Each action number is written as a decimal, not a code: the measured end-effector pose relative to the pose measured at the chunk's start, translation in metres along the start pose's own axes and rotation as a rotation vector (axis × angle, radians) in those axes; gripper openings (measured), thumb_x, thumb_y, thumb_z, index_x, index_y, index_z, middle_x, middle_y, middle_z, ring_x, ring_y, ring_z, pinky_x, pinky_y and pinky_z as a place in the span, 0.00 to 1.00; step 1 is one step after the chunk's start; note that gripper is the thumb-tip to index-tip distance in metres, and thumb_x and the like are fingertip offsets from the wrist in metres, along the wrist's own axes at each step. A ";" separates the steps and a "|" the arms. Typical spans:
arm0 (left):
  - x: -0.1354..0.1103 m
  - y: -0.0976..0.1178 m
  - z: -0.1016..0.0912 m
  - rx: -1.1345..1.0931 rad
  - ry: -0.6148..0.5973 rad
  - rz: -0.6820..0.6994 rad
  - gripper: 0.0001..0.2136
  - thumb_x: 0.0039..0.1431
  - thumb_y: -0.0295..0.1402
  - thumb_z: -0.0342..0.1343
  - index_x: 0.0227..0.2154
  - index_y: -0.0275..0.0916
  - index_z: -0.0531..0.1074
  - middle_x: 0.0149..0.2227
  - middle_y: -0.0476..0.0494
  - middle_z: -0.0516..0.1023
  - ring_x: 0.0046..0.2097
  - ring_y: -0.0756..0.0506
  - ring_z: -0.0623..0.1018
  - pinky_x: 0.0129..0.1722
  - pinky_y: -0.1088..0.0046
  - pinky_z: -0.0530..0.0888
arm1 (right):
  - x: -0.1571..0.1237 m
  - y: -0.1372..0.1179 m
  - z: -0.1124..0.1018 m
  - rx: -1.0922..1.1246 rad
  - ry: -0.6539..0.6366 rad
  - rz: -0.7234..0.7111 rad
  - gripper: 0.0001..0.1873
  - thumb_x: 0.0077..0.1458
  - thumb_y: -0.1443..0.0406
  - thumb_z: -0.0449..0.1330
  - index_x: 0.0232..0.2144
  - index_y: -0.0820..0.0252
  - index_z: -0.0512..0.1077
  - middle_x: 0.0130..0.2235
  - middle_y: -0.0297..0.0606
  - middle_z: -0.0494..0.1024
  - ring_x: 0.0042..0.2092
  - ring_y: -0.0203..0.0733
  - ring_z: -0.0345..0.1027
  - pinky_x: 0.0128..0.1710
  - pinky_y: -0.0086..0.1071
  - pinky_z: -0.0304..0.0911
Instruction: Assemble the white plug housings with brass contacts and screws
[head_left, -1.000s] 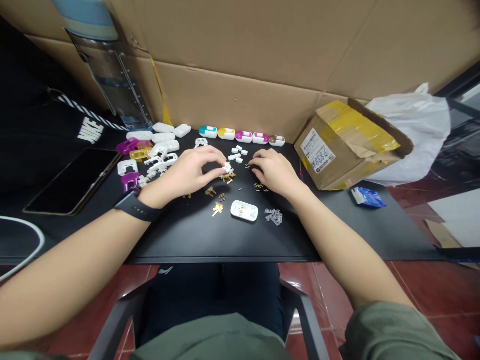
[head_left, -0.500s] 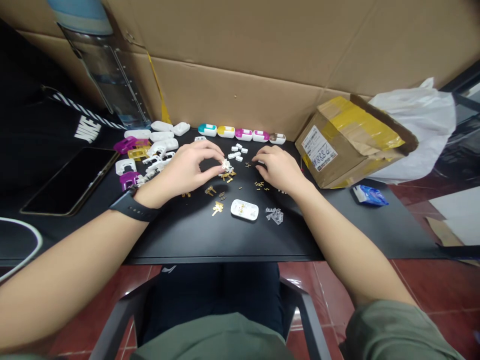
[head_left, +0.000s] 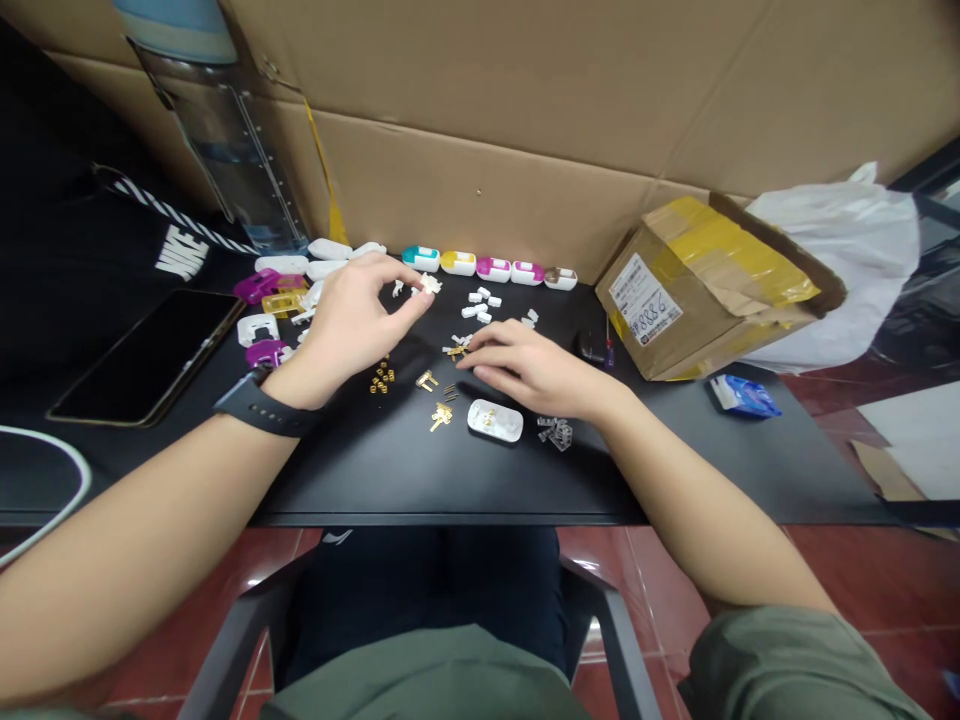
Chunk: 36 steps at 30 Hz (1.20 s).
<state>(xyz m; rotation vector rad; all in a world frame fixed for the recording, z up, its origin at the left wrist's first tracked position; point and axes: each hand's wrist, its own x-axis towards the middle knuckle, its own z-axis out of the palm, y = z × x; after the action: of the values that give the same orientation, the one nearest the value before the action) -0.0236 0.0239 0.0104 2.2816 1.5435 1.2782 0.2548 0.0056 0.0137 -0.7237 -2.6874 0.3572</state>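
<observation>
My left hand (head_left: 367, 315) pinches a small white plastic part (head_left: 430, 285) between thumb and fingertips, above the back of the black table. Lower and to the right, my right hand (head_left: 529, 368) reaches leftward with fingers stretched and slightly apart. Its fingertips are beside a little pile of brass and white pieces (head_left: 457, 348); nothing shows in its grip. Just below that hand lies a white oblong shell (head_left: 495, 420) with brass bits inside. Brass strips (head_left: 441, 416), thin pins (head_left: 450, 392), small brass pieces (head_left: 382, 378) and clear plastic parts (head_left: 556, 433) lie around it.
White-and-coloured casings (head_left: 493, 270) line the back, with white blocks (head_left: 480, 304) before them. Purple frames (head_left: 257, 287), a phone (head_left: 150, 355) and a water bottle (head_left: 240, 160) are left. A cardboard box (head_left: 697, 290), screwdriver (head_left: 609, 352) and blue packet (head_left: 745, 396) are right.
My left hand has moved up and left with the white plastic part, away from the brass pile. My right hand has come down and left to the pile, its fingers straighter.
</observation>
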 end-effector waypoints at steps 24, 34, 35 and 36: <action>-0.003 0.004 0.005 -0.061 -0.118 0.029 0.11 0.68 0.43 0.62 0.38 0.42 0.83 0.45 0.44 0.88 0.49 0.36 0.84 0.56 0.54 0.78 | -0.003 -0.011 0.008 -0.264 -0.098 -0.042 0.24 0.71 0.74 0.58 0.61 0.54 0.84 0.67 0.51 0.79 0.59 0.56 0.74 0.61 0.54 0.76; -0.003 0.006 0.005 -0.061 -0.152 0.057 0.11 0.68 0.43 0.61 0.38 0.41 0.83 0.44 0.42 0.88 0.47 0.37 0.84 0.56 0.55 0.78 | -0.002 -0.006 0.009 -0.176 -0.064 -0.096 0.20 0.71 0.73 0.59 0.56 0.58 0.86 0.64 0.51 0.82 0.61 0.56 0.77 0.63 0.52 0.76; -0.003 0.005 0.005 -0.060 -0.151 0.062 0.11 0.68 0.42 0.61 0.38 0.41 0.83 0.44 0.42 0.88 0.47 0.38 0.84 0.56 0.55 0.78 | -0.002 -0.006 0.009 -0.175 -0.060 -0.098 0.19 0.72 0.73 0.59 0.56 0.59 0.86 0.63 0.52 0.82 0.60 0.56 0.77 0.62 0.52 0.77; -0.003 0.005 0.005 -0.059 -0.149 0.066 0.11 0.68 0.42 0.61 0.38 0.41 0.83 0.44 0.42 0.88 0.46 0.38 0.84 0.56 0.55 0.78 | -0.002 -0.006 0.009 -0.180 -0.053 -0.095 0.18 0.72 0.72 0.59 0.54 0.59 0.87 0.62 0.52 0.83 0.59 0.56 0.78 0.60 0.52 0.77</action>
<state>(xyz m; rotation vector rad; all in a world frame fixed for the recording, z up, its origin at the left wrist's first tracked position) -0.0170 0.0211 0.0084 2.3492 1.3744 1.1233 0.2502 -0.0016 0.0071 -0.6408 -2.8183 0.1129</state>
